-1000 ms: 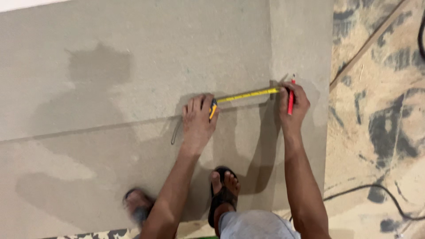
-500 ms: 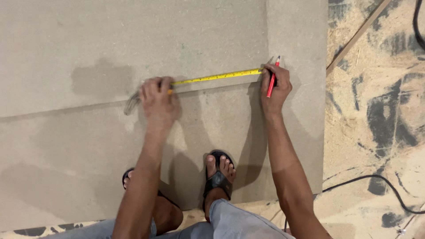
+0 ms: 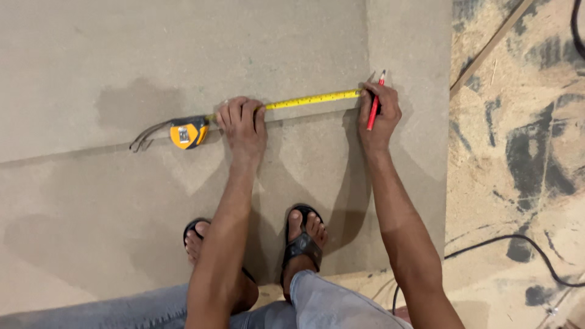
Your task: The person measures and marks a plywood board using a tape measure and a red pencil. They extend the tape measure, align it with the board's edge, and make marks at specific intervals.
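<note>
A yellow tape measure blade (image 3: 314, 98) lies stretched across a grey-brown fibreboard sheet (image 3: 183, 55). Its orange-yellow case (image 3: 188, 132) rests on the board at the left, with a dark strap trailing further left. My left hand (image 3: 242, 125) presses flat on the blade just right of the case. My right hand (image 3: 378, 114) holds the blade's end down at the seam between boards and grips a red pencil (image 3: 374, 108), tip pointing up and away.
My two feet in black sandals (image 3: 301, 240) stand on the board near its front edge. A second board strip (image 3: 411, 73) lies at the right. Beyond it is a dusty, stained floor (image 3: 518, 152) with a black cable (image 3: 524, 247) and a thin wooden strip (image 3: 490, 45).
My left hand let go of the tape case after drawing it leftwards; the case now lies on the board and the hand presses the blade. The right hand stayed at the blade's end.
</note>
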